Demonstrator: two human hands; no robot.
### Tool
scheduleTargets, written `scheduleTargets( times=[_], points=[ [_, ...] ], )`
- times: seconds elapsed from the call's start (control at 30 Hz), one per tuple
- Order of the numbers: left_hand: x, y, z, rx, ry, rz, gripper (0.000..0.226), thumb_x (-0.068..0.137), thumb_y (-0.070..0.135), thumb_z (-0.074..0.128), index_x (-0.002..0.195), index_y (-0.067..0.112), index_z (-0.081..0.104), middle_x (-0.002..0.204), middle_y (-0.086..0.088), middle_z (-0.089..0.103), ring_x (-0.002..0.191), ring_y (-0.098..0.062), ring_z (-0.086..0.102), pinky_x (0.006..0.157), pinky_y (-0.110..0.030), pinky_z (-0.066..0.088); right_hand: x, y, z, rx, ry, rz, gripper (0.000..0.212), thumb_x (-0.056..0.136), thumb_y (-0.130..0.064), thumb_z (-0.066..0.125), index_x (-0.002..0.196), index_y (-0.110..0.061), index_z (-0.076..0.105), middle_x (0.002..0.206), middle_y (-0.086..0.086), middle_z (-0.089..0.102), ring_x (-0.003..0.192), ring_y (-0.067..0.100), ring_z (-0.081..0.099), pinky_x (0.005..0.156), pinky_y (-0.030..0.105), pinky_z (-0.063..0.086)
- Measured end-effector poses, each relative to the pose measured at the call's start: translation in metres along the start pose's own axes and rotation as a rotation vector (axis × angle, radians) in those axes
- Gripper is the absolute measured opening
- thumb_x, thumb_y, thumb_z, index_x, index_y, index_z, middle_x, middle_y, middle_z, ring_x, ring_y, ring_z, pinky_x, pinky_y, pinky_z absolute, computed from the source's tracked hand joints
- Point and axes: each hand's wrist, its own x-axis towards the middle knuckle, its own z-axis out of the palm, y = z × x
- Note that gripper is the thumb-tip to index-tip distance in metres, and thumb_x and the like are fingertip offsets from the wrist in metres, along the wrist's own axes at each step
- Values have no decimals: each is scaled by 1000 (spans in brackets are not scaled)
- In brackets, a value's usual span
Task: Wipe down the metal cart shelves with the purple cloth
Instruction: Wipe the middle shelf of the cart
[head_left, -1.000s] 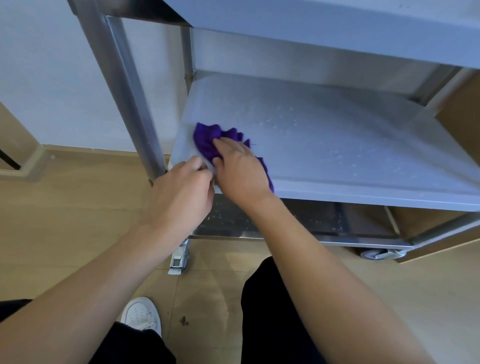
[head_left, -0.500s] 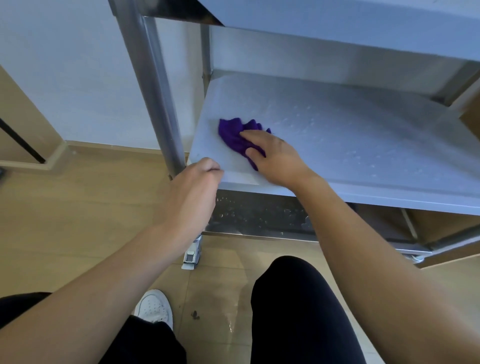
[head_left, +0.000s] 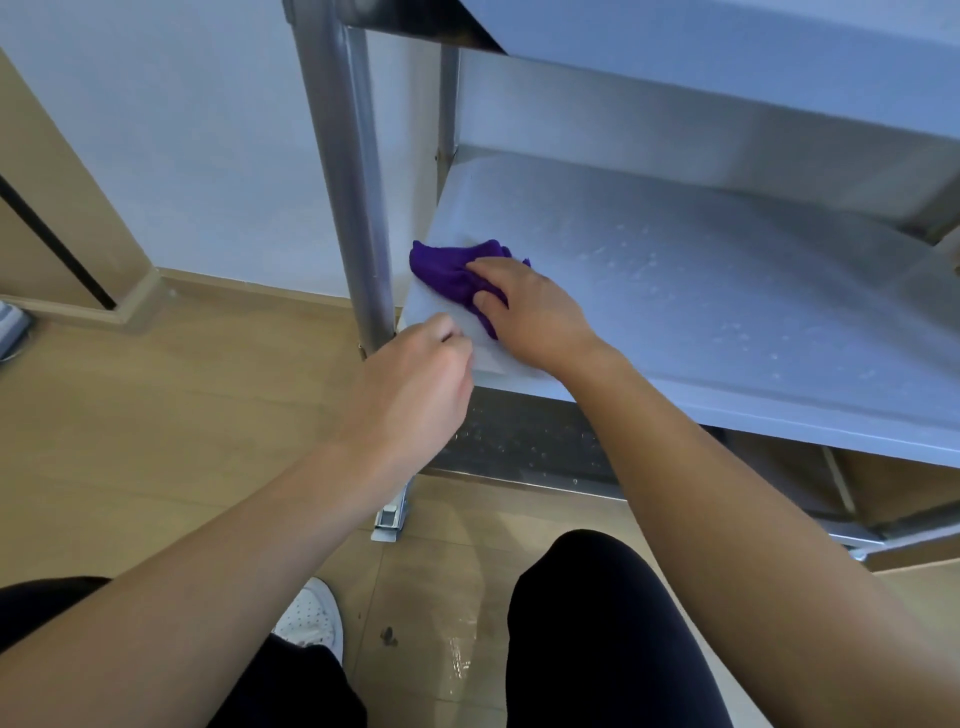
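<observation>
Left hand (head_left: 415, 384): back toward the camera, fingers curled over the near corner of the shelf (head_left: 675, 291), bare forearm reaching in from the lower left. Right hand (head_left: 524, 306): palm down, fingers and thumb gathered on the purple cloth (head_left: 447, 270), bare forearm reaching in from the lower right.

Nothing can be read: no lettering shows on the cart (head_left: 727, 291), cloth (head_left: 447, 270) or shoe (head_left: 311, 618).
</observation>
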Motion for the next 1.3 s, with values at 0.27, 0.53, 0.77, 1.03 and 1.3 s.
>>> scheduleTargets(
  times=[0.27, 0.53, 0.77, 1.03, 1.3],
  points=[
    [27, 6, 14, 36, -33, -25, 23, 94, 16, 51, 111, 6, 63, 114, -4, 58, 99, -22, 57, 68, -34, 53, 34, 16, 2, -23, 20, 21, 32, 99, -24, 40, 129, -23, 52, 126, -2, 58, 108, 20, 55, 84, 35, 46],
    [38, -1, 23, 84, -41, -55, 21, 94, 20, 47, 102, 9, 63, 106, -4, 58, 94, -23, 56, 65, -33, 47, 63, 30, 4, 6, 32, 60, 38, 99, -28, 40, 136, -26, 47, 133, -2, 54, 116, 21, 53, 94, 38, 45],
    [39, -3, 23, 135, -51, -30, 22, 91, 22, 49, 98, 13, 68, 103, -2, 65, 89, -22, 62, 64, -35, 52, 115, 38, 2, -3, 38, 133, 30, 99, -24, 38, 125, -23, 53, 113, 4, 63, 97, 24, 58, 84, 37, 47],
    [38, 2, 21, 206, -133, -41, 16, 83, 20, 63, 97, 14, 70, 103, -1, 66, 90, -20, 64, 62, -32, 54, 179, 50, 4, 2, 48, 165, 31, 94, -20, 37, 115, -27, 59, 100, 3, 64, 90, 26, 60, 85, 41, 49],
    [37, -1, 21, 210, -175, -17, 40, 99, 25, 41, 137, 13, 45, 146, -1, 38, 132, -17, 40, 85, -33, 53, 205, 55, -3, -22, 31, 173, 30, 94, -22, 40, 117, -23, 59, 112, 10, 61, 100, 33, 57, 90, 47, 49]
  ],
)
